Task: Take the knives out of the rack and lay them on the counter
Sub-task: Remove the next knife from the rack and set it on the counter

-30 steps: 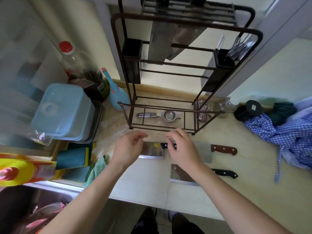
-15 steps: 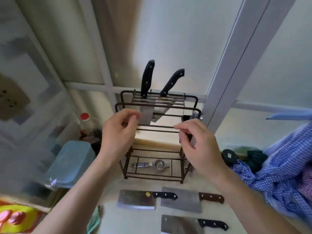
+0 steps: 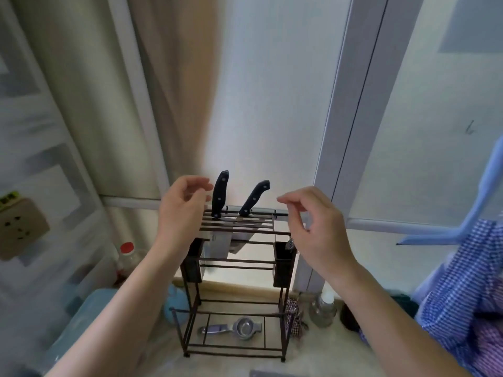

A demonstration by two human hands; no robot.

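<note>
A dark metal rack [image 3: 239, 263] stands on the counter [image 3: 321, 355] against the window. Two black-handled knives stay in its top slots: the left knife [image 3: 220, 194] upright, the right knife [image 3: 254, 198] leaning right, their blades hanging below the slats. My left hand [image 3: 181, 213] hovers at the rack's top left, fingers apart and curled, just left of the upright handle and holding nothing. My right hand [image 3: 315, 227] floats at the top right, fingers loosely apart, empty. A sliver of a knife blade [image 3: 265, 373] shows at the bottom edge.
A metal lemon squeezer [image 3: 234, 327] lies on the rack's bottom shelf. A red-capped bottle [image 3: 126, 257] and a blue tub [image 3: 79, 319] sit at the left. At the right are a small glass bottle [image 3: 324, 308] and blue checked cloth [image 3: 462, 289].
The view has tilted up, so the knives laid on the counter have dropped out of sight. Both hands rose from the counter to the rack's top, the left now beside the upright handle.
</note>
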